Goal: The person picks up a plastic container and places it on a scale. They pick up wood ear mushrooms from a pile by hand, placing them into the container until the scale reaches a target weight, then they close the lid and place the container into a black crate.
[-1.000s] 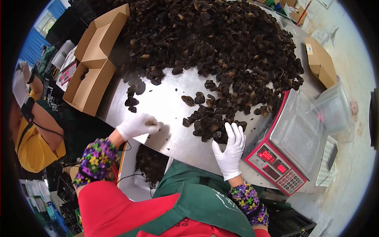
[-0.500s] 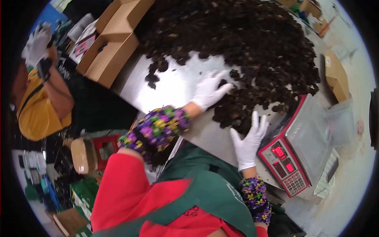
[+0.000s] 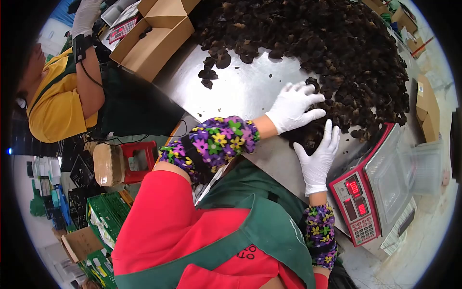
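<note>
Fingers wide, the left hand (image 3: 295, 108) covers part of a dark fungus clump (image 3: 312, 139) on the table (image 3: 231, 89); the right hand (image 3: 320, 156), thumb spread, borders it. From them: main pile (image 3: 349, 53), one o'clock; red scale (image 3: 358, 209), crowding four; open carton (image 3: 166, 50), ten.

Dark pile (image 3: 353, 50) & co-worker's glove (image 3: 86, 18) cut off @ top; L fingers (image 3: 297, 90) blurry.
</note>
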`<control>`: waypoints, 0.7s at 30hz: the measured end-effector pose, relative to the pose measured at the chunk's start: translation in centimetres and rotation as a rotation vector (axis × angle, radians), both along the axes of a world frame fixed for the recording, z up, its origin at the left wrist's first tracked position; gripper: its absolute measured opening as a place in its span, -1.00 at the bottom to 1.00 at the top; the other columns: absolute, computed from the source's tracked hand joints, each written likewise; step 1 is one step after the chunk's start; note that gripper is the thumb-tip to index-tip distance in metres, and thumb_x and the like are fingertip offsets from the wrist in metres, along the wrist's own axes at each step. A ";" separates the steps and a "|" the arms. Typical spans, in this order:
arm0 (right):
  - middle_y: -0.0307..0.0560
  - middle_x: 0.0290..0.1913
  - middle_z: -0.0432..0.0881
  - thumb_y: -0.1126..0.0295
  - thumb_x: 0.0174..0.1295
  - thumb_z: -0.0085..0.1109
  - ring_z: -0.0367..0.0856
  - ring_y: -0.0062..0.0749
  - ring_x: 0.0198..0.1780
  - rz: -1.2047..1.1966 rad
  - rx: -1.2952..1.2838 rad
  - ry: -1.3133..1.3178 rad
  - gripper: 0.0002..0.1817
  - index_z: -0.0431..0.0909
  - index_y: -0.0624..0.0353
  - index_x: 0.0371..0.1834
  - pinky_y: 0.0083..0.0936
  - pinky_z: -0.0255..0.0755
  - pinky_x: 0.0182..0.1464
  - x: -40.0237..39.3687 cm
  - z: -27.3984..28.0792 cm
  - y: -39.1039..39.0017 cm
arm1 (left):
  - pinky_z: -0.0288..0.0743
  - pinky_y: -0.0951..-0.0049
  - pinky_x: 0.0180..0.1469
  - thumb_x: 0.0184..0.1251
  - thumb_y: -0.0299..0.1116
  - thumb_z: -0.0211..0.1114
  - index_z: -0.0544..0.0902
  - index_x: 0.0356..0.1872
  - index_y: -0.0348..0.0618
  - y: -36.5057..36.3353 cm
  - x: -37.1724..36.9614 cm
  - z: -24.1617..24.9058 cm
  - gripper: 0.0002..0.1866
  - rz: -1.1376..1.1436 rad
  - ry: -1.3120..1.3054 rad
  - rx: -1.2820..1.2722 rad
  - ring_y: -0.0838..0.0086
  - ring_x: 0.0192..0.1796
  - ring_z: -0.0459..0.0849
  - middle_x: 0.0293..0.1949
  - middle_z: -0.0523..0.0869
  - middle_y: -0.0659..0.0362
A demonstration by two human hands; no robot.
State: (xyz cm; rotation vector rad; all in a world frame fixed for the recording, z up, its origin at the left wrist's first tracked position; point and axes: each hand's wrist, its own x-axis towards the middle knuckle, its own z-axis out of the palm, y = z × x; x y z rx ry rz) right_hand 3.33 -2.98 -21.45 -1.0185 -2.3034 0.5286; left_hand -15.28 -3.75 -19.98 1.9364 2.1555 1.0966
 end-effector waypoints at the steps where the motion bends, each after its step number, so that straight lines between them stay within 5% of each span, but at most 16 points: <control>1: 0.40 0.57 0.04 0.07 -0.07 0.62 0.06 0.43 0.52 0.003 0.000 0.004 0.22 0.03 0.10 0.64 0.16 -0.02 0.55 0.3 0.5 0.1 | 0.17 -0.16 0.45 0.38 0.17 0.24 0.66 0.20 0.04 -0.6 -0.6 0.3 -0.45 0.055 0.050 0.049 -0.04 0.41 0.41 0.30 0.57 -0.04; 6: 0.42 0.58 0.01 0.01 -0.11 0.63 0.03 0.45 0.54 -0.013 -0.021 -0.091 0.28 -0.02 0.08 0.66 0.17 -0.04 0.55 0.2 0.6 -0.4 | -0.04 -0.24 0.54 0.35 0.20 0.27 0.52 0.38 0.05 -3.3 1.4 -2.2 -0.32 0.292 -0.095 -0.159 -0.19 0.52 0.23 0.41 0.43 -0.19; 10: 0.41 0.59 0.02 0.00 -0.12 0.62 0.03 0.47 0.54 0.015 0.022 -0.117 0.29 -0.02 0.11 0.65 0.18 -0.05 0.55 -1.1 -0.4 0.3 | 0.30 0.08 0.40 0.37 -0.01 0.32 0.68 0.17 0.00 -0.6 3.0 -2.8 -0.55 0.178 -0.182 0.076 -0.06 0.36 0.47 0.30 0.55 -0.11; 16: 0.36 0.56 0.11 0.10 -0.13 0.59 0.08 0.29 0.56 0.032 0.127 -0.064 0.27 -0.01 0.33 0.61 0.04 0.00 0.56 -1.7 -1.5 1.8 | 0.60 0.25 -0.05 0.40 -0.12 0.27 0.74 -0.27 -0.07 0.8 4.0 -2.4 -0.74 0.063 -0.282 0.175 0.18 -0.13 0.73 -0.25 0.76 0.10; 21: 0.34 0.43 0.25 0.40 -0.18 0.58 0.30 0.26 0.38 0.036 0.037 0.124 0.15 0.09 0.35 0.54 -0.09 0.22 0.46 -1.7 -1.6 1.0 | 0.65 0.36 -0.02 0.36 -0.18 0.37 0.76 -0.13 -0.08 -0.2 5.8 -1.2 -0.77 0.073 -0.668 0.141 0.25 -0.11 0.81 -0.15 0.80 0.08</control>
